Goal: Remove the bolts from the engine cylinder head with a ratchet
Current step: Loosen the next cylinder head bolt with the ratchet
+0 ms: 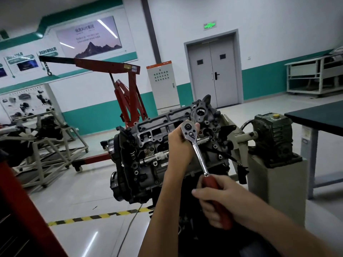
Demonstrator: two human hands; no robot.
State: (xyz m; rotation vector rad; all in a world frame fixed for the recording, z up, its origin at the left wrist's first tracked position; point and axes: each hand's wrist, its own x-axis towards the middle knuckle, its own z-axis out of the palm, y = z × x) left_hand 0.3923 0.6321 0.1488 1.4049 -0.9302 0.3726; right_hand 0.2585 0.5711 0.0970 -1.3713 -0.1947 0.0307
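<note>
Grey workshop floor (74,191) and white walls with a teal band surround an engine (148,154) held up on a stand at working height.

The left hand (179,143) wraps its fingers around the head of the ratchet (199,154), holding it against the top of the cylinder head (163,123) near that part's right end. The right hand (219,199) is clenched around the red handle (209,182), lower and nearer the camera. The chrome shaft runs diagonally between the two hands, from upper left to lower right. What the ratchet head sits on is hidden behind the left hand.

The cylinder head is uncovered, its open cavities facing up and toward the camera. Just right of the engine, a shaft leads to a green gearbox (271,134) sitting on a pale pedestal (278,182). Beyond that stands a dark-topped table (319,115).

Behind the engine is a red hoist (128,86) with its boom reaching left, a hook hanging on a chain at its tip. A closed grey cabinet (163,84) stands against the wall beside a grey double door (213,76) under a green exit sign (209,25). A display board (27,101) and metal frames stand at the left, and a pale cart (313,76) at the far right. Yellow-and-black tape (96,217) crosses the floor below the engine.
</note>
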